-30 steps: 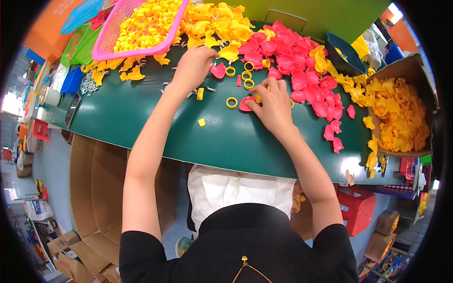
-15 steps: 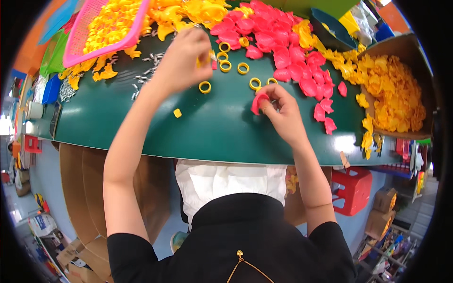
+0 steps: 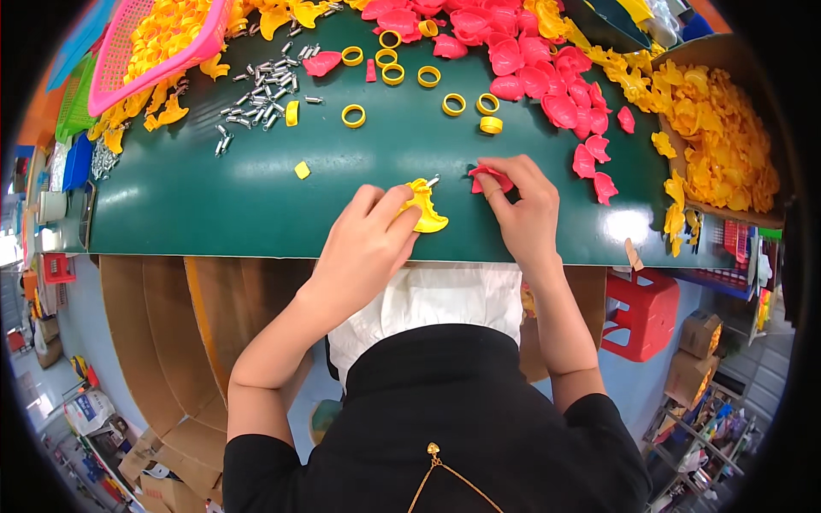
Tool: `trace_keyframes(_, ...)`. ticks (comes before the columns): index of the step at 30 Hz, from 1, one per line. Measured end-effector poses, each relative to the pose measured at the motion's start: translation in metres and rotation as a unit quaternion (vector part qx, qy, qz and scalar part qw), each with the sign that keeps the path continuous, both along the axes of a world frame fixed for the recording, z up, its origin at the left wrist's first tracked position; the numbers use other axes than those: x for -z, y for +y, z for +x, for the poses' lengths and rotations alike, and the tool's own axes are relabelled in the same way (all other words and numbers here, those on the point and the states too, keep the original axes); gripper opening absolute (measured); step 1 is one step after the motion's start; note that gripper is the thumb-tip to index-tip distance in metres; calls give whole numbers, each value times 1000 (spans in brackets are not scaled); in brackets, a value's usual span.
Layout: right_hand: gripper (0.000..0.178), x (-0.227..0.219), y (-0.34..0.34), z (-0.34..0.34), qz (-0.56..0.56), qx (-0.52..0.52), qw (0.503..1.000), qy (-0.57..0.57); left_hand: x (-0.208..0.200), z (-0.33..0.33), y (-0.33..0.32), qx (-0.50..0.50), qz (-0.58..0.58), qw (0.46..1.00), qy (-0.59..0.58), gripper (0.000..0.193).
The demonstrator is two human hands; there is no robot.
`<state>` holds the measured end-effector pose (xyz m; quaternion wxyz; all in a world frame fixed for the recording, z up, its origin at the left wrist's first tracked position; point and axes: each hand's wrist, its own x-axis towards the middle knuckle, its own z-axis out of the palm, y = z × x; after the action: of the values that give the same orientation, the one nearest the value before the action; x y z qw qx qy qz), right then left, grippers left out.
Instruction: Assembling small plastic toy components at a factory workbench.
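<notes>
Near the table's front edge, my left hand [image 3: 368, 239] is closed on a curved yellow plastic piece [image 3: 429, 220] with a jagged inner edge. A small metal spring [image 3: 433, 181] shows at the piece's upper end; whether it is attached I cannot tell. To its right, my right hand [image 3: 526, 209] pinches a cupped pink plastic shell [image 3: 498, 179] between thumb and fingers, just over the table. The two pieces are apart. Beyond my hands lie several yellow rings [image 3: 353, 116] and a small yellow block [image 3: 302, 170]. Fingers partly hide both held pieces.
Loose springs [image 3: 267, 92] lie scattered at the left. A pink basket [image 3: 162, 64] of yellow parts stands behind them. Pink shells [image 3: 560, 111] are heaped at the back right, beside a cardboard box [image 3: 761, 111] full of yellow pieces. A red stool [image 3: 646, 316] stands below the table.
My left hand has come back from the far parts toward the front edge, and the yellow piece now shows plainly in it. My right hand still holds the pink shell, now turned flatter.
</notes>
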<state>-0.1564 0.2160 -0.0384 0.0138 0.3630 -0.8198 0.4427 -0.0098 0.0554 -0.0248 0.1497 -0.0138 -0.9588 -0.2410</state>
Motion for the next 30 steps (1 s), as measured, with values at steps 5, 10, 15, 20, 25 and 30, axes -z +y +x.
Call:
trace_keyframes(5,12,-3,8,4,-18,7,980,-197,7,-2,12,-42,-216,973,67,27)
trace_keyframes(10,13,-6,-6,8,-163,-7,937,-310,22,0,22,-96,-202,971,88,28)
trace_keyframes(15,13,-8,-20,-22,-50,-8,991,-122,31,1,17,-114,-126,974,149,33)
trace_keyframes(20,13,-10,-30,-55,-56,-61,986,-147,33,11,20,-133,-115,971,162,34)
trace_keyframes(25,8,-22,-53,1,-41,-172,980,-88,42,6,18,-120,-64,973,188,33)
trace_keyframes(30,9,-5,-61,9,-27,-189,982,9,43,4,12,-103,-71,972,199,32)
